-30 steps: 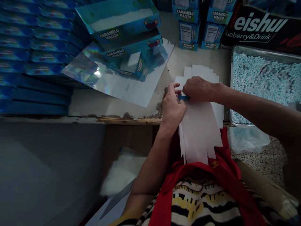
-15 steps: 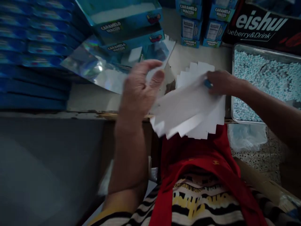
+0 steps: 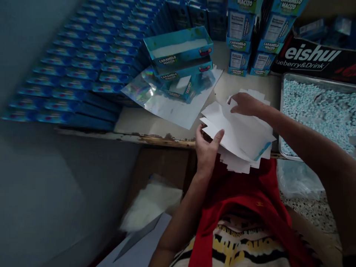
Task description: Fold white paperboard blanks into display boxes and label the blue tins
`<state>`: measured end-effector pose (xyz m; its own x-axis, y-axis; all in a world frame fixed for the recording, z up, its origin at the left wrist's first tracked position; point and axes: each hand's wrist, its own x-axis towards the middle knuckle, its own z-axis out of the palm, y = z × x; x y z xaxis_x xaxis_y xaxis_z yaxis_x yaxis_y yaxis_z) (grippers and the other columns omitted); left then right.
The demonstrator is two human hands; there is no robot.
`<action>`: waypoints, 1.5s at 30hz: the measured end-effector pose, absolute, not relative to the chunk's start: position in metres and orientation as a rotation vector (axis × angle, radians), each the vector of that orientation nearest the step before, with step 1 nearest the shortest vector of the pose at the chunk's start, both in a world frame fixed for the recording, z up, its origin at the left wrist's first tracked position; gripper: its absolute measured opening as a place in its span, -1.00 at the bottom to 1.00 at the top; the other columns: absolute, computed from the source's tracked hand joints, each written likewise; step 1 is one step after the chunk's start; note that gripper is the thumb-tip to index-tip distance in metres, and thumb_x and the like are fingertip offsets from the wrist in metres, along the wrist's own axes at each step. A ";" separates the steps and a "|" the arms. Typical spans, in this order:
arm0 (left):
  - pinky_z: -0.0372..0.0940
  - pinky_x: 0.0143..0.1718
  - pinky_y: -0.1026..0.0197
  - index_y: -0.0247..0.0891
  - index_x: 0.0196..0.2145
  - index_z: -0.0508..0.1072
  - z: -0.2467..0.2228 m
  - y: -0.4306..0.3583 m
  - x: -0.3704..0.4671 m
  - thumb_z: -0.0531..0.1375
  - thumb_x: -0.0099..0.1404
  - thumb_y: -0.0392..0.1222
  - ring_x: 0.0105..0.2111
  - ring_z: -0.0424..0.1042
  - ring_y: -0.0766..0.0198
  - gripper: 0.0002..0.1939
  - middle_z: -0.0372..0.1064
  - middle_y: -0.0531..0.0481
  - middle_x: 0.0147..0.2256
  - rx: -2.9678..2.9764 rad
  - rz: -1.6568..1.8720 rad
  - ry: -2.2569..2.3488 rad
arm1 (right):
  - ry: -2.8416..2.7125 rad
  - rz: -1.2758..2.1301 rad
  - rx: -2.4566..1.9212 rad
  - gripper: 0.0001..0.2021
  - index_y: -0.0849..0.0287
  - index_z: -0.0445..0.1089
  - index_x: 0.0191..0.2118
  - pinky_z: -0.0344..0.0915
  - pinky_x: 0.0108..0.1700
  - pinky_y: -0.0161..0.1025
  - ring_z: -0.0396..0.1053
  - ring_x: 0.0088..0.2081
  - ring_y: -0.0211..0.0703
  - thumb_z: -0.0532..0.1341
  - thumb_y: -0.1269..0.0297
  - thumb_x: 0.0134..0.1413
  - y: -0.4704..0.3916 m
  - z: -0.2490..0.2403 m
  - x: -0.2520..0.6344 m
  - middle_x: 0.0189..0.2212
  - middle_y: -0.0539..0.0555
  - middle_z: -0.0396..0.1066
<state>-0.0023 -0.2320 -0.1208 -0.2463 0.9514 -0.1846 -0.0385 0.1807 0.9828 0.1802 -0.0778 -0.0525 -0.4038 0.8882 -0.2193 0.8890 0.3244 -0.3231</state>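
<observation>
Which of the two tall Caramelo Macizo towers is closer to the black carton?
The right-hand tower: it stands next to the black carton, while the left-hand tower is farther off, across a narrow gap.

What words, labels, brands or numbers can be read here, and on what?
"CARAMELO MACIZO": stacked small blue boxes
"CARAMELO MACIZO": two larger open blue boxes
"eishui": black carton
"ueberry&Drink": same carton, its first letters out of sight
Too small or blurred: the stacked boxes' white panels, the open boxes' logos, the long rows of blue boxes. The shirt print is only partly legible.
</observation>
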 end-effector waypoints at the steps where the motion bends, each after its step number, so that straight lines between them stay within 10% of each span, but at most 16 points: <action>1: 0.41 0.20 -0.01 -0.20 0.21 0.36 -0.118 -0.222 -0.003 0.41 0.23 -0.08 0.10 0.50 0.02 -0.36 0.48 -0.22 0.14 0.982 1.251 1.488 | 2.515 -0.748 1.775 -0.63 0.23 0.55 0.01 0.39 0.05 -0.04 0.50 -0.01 0.15 0.32 0.29 0.05 -0.076 -0.061 0.181 -0.05 0.23 0.58; 6: 0.41 0.22 -0.07 -0.16 0.19 0.44 -0.110 -0.203 -0.010 0.17 0.15 -0.33 0.10 0.49 -0.01 -0.39 0.50 -0.13 0.08 1.191 1.176 1.453 | 2.246 -1.248 2.277 -0.48 0.14 0.49 0.14 0.44 -0.18 -0.11 0.52 -0.26 -0.01 0.15 0.42 0.02 -0.138 -0.068 0.197 -0.18 0.09 0.62; 18: 0.20 0.38 -0.18 -0.16 -0.05 0.51 -0.106 -0.232 0.015 0.18 0.27 -0.23 0.34 0.26 -0.09 -0.71 0.27 -0.17 0.26 1.515 0.990 1.303 | 2.356 -0.811 2.222 -0.65 0.20 0.55 0.00 0.41 -0.02 -0.05 0.56 -0.09 0.06 0.03 0.36 0.36 -0.222 -0.063 0.204 -0.06 0.24 0.62; 28: 0.35 0.04 0.10 -0.11 -0.02 0.28 -0.103 -0.231 0.041 0.27 0.38 -0.12 -0.10 0.40 0.20 -0.70 0.34 -0.03 -0.11 1.402 1.328 1.407 | 2.486 -0.670 2.424 -0.61 0.19 0.26 0.17 0.30 -0.24 -0.14 0.49 -0.30 -0.02 0.05 0.36 0.25 -0.228 -0.068 0.204 -0.34 0.07 0.50; 34: 0.33 -0.03 0.08 -0.16 -0.28 0.37 -0.094 -0.223 0.035 0.19 0.37 -0.29 -0.17 0.40 0.17 -0.93 0.38 -0.02 -0.24 1.574 1.179 1.458 | 2.432 -0.782 1.980 -0.59 0.23 0.50 0.13 0.26 -0.17 -0.17 0.53 -0.19 -0.05 -0.02 0.31 0.41 -0.208 -0.027 0.210 -0.15 0.20 0.62; 40: 0.39 -0.02 0.04 -0.18 -0.33 0.49 -0.097 -0.220 0.025 0.13 0.07 -0.53 -0.15 0.46 0.12 -0.69 0.40 -0.04 -0.22 1.740 0.991 1.379 | 2.289 -0.559 1.659 -0.75 0.12 0.70 -0.20 0.26 -0.16 -0.17 0.53 -0.09 0.06 0.30 0.12 0.27 -0.158 -0.014 0.198 -0.16 0.17 0.65; 45: 0.42 0.04 -0.09 -0.11 -0.27 0.63 -0.093 -0.223 0.013 0.18 0.06 -0.50 -0.12 0.43 0.03 -0.62 0.44 -0.10 -0.12 1.898 0.871 1.419 | 2.333 -1.034 1.351 -0.78 0.05 0.71 -0.17 0.29 -0.18 -0.25 0.53 -0.24 -0.14 0.33 0.12 0.22 -0.131 -0.028 0.214 -0.30 0.03 0.67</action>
